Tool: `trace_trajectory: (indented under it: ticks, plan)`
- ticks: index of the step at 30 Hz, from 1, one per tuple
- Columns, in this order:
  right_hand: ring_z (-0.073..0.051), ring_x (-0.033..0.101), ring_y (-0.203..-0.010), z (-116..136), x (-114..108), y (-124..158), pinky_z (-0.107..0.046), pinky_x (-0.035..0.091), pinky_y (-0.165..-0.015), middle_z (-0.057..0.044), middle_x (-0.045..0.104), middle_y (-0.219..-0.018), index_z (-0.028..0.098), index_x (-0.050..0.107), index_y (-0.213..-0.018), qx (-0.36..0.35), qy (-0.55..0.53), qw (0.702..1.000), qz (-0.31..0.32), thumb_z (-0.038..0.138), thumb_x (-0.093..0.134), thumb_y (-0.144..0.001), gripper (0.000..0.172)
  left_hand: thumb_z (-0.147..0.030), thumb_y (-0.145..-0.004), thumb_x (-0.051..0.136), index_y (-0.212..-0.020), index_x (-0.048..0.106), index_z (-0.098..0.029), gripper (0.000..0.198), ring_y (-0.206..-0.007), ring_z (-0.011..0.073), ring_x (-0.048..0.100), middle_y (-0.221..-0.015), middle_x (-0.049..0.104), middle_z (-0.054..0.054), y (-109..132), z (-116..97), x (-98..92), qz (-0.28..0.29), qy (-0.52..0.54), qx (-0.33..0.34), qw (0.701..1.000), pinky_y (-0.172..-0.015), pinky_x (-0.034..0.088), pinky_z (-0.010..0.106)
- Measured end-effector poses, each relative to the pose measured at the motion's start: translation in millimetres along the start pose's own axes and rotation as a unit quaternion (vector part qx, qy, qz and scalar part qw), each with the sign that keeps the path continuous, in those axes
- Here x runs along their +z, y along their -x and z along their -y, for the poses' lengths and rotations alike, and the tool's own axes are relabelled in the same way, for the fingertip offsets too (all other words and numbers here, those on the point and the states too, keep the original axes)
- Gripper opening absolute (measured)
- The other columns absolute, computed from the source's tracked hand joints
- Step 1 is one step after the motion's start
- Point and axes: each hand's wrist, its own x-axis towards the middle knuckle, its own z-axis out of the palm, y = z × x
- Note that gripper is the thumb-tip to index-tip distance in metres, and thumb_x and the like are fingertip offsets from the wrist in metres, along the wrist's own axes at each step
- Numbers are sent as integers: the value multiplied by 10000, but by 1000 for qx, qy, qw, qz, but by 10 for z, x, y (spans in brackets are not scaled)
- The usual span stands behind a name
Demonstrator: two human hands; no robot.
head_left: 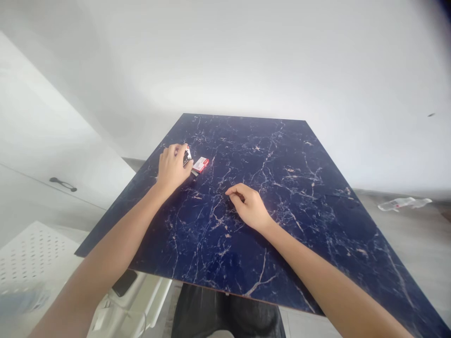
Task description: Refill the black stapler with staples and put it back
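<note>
At the left of the table, my left hand is closed on a small black-and-white box, its fingers over the top and the thumb at the near side. Part of that box is hidden behind the fingers. Just right of the thumb, a small red-and-white box lies on the tabletop. My right hand is low over the middle of the table, thumb and fingertips curled together. Whatever it may pinch is too small or dark to make out.
The dark blue marble-patterned table stands near a white wall. To the left is a cabinet with a dark handle. A black phone-like object lies on a white surface below the left edge. A clear plastic item lies at the far right.
</note>
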Motion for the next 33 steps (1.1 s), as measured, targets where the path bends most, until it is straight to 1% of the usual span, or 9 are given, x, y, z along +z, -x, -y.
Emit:
trace_trajectory:
  ticks: [2, 4, 6, 12, 20, 23, 27, 30, 33]
  plan:
    - [-156, 635, -741, -17, -35, -9, -303, 517, -735, -25, 733, -930, 219, 744, -965, -17, 18, 1000, -1, 101, 541, -922, 238, -369, -1027, 514, -1487, 570, -199, 493, -1417, 375, 504, -1524, 554, 161, 31, -109, 29, 17, 42, 104, 994, -1187, 405, 588]
    - [-153, 623, -739, -36, -66, -15, -296, 512, -727, -24, 721, -927, 216, 741, -968, -31, 33, 999, -3, 88, 541, -924, 241, -372, -1063, 456, -1421, 645, -216, 435, -1485, 346, 452, -1567, 546, 119, 72, -228, 88, 74, 72, 202, 974, -1232, 362, 582]
    - [-151, 617, -739, -51, -81, -14, -293, 513, -720, -25, 715, -929, 215, 737, -969, -37, 38, 999, -5, 80, 539, -930, 243, -409, -1085, 418, -1362, 698, -209, 443, -1520, 329, 426, -1578, 548, 109, 103, -300, 166, 131, 88, 242, 957, -1270, 317, 575]
    - [-152, 648, -775, -40, -61, -3, -303, 538, -759, -33, 718, -988, 217, 733, -997, -54, 37, 997, 29, 81, 529, -952, 249, -462, -1112, 292, -1520, 573, -182, 569, -1582, 304, 343, -1651, 452, 124, 68, -170, 308, 226, 97, 163, 955, -1316, 217, 564]
    - [-244, 694, -1050, -46, -313, 84, -439, 564, -975, -81, 743, -1112, 226, 726, -1127, -115, 97, 984, 100, 174, 505, -1018, 251, -547, -1112, 280, -1605, 451, -225, 613, -1634, 296, 204, -1716, 332, 110, 72, -176, 238, 236, 40, 111, 964, -1319, 114, 586]
    - [-325, 635, -1236, -145, -480, 153, -555, 509, -1087, -130, 695, -1312, 226, 663, -1343, -123, 164, 973, 106, 299, 573, -1015, 348, -564, -1107, 305, -1637, 387, -227, 633, -1642, 280, 176, -1738, 280, 98, 133, -316, 153, 228, 84, 132, 961, -1329, 116, 564]
    - [-415, 371, -1535, -222, -560, 204, -657, 348, -1218, -213, 370, -1673, 196, 332, -1651, -83, 242, 957, 136, 532, 610, -987, 794, -559, -1108, 319, -1682, 267, -272, 644, -1647, 261, 154, -1763, 194, 63, 304, -694, 51, 256, 181, 199, 929, -1343, 126, 538]
    - [-422, 248, -1597, -183, -495, 245, -668, 277, -1252, -245, 202, -1738, 170, 162, -1702, -70, 264, 946, 175, 613, 613, -957, 977, -536, -1105, 351, -1705, 169, -233, 696, -1645, 274, 160, -1762, 185, 90, 488, -983, -3, 288, 216, 258, 897, -1347, 145, 533]
    - [-423, 164, -1620, -112, -414, 310, -663, 243, -1269, -257, 141, -1748, 159, 130, -1708, -62, 273, 937, 208, 559, 626, -952, 988, -503, -1099, 386, -1706, 155, -210, 712, -1634, 284, 206, -1748, 241, 101, 626, -1133, -35, 305, 212, 297, 880, -1344, 170, 526]
